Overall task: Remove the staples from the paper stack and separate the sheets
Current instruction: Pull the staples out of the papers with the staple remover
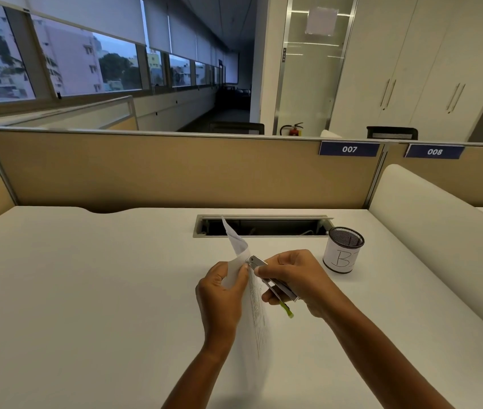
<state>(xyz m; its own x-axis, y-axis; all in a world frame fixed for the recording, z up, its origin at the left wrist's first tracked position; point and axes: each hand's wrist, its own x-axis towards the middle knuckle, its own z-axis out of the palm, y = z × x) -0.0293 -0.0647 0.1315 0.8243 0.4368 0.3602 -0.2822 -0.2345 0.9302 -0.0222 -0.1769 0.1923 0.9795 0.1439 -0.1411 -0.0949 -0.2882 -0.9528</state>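
Note:
A stapled paper stack (256, 317) with printed text stands nearly edge-on above the white desk, its top sheet (236, 240) folded up and back. My left hand (222, 293) pinches the stack near its upper edge. My right hand (296, 278) grips a metal stapler-type tool (267, 276) with a green end (287, 310). The tool's silver tip touches the paper right beside my left thumb. The staple itself is too small to make out.
A black mesh cup (343, 250) wrapped in white paper marked "B" stands to the right of my hands. An open cable slot (261, 226) lies in the desk behind the paper. A tan partition (175, 169) closes the back, and a white rounded divider (441, 231) the right side.

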